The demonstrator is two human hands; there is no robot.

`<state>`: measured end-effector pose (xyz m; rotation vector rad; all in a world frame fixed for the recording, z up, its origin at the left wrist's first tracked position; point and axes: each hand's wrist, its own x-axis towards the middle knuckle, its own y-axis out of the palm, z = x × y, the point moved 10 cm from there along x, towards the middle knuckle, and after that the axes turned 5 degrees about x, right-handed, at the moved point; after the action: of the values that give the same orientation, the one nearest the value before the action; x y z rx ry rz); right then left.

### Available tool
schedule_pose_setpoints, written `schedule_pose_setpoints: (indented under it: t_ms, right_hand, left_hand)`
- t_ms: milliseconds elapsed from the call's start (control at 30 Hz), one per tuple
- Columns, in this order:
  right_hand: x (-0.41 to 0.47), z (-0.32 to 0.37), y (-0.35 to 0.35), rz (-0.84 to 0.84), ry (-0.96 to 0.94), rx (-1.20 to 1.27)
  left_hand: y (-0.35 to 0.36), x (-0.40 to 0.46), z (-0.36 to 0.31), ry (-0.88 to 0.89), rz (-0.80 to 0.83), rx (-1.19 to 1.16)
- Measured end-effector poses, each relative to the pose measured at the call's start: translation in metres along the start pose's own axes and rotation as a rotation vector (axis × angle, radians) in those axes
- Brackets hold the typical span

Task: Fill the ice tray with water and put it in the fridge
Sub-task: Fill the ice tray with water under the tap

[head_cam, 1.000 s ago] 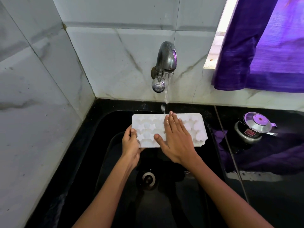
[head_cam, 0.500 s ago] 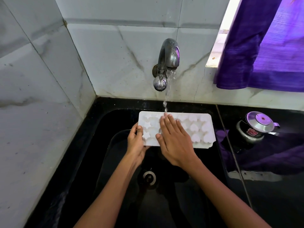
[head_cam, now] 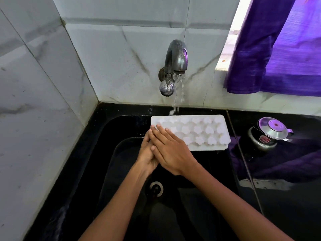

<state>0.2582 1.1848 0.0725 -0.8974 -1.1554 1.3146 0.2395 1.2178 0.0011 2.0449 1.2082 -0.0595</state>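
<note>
A white ice tray (head_cam: 199, 132) with small shaped moulds is held level over the black sink (head_cam: 107, 153), under the steel tap (head_cam: 175, 63). Water streams from the tap onto the tray's far edge. My left hand (head_cam: 146, 153) grips the tray's left end, mostly hidden beneath my right hand. My right hand (head_cam: 169, 148) lies flat, fingers straight, over the tray's left part and over the left hand.
Marble tiles form the corner walls behind and to the left. A steel-lidded pot (head_cam: 268, 134) stands on the black counter at the right, under a purple curtain (head_cam: 278, 46). The sink drain (head_cam: 156, 188) lies below my wrists.
The tray has shifted to the right under the stream. My right hand slid left across the tray and now covers my left hand at the tray's left end.
</note>
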Motion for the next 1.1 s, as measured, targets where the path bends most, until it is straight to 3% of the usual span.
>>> schedule_pose_setpoints:
  t_ms: [267,567,800,933,1100]
  right_hand:
    - [-0.024,-0.034,-0.012,-0.148,0.126,-0.129]
    - [-0.043,-0.083,-0.02,-0.199,0.343,-0.093]
    - [-0.038,-0.081,-0.013,-0.224,0.471,0.06]
    - [-0.043,-0.095,-0.011,-0.223,0.67,0.169]
    - [-0.051,-0.109,0.004,-0.132,0.787,0.539]
  left_hand:
    - [-0.022,0.009,-0.027,0.081,-0.131,-0.153]
    - [-0.058,-0.005,-0.048,0.123,-0.237,-0.029]
    - [-0.068,-0.017,-0.061,0.166,-0.262,0.025]
    - [-0.081,-0.024,-0.067,0.186,-0.3,0.068]
    - [-0.096,-0.034,-0.068,0.187,-0.325,0.101]
